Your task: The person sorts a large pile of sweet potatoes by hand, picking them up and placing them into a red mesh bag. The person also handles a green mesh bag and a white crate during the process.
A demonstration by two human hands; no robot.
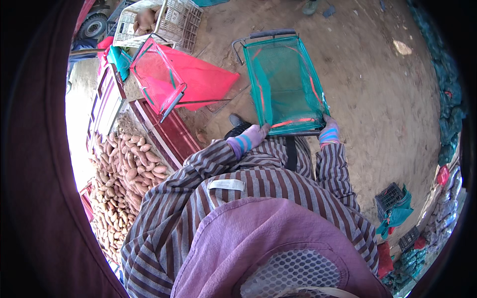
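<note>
In front of me a green mesh bag (pixel 287 85) is stretched open over a rectangular metal frame with dark padded bars. My left hand (pixel 251 138), in a purple glove with blue bands, grips the near left corner of the bag's rim. At the near right corner my right hand (pixel 328 130), gloved alike, holds the rim too. Left of it, a red mesh bag (pixel 197 76) hangs open on a similar metal frame (pixel 173 106). The lower part of the green bag lies beneath its mouth.
Sweet potatoes (pixel 130 167) are heaped at the left, beside a dark red metal panel (pixel 167 130). A white plastic crate (pixel 182 26) holding sweet potatoes stands at the upper left. Filled green mesh bags (pixel 447 100) line the right edge. A black crate (pixel 389 201) sits at the lower right.
</note>
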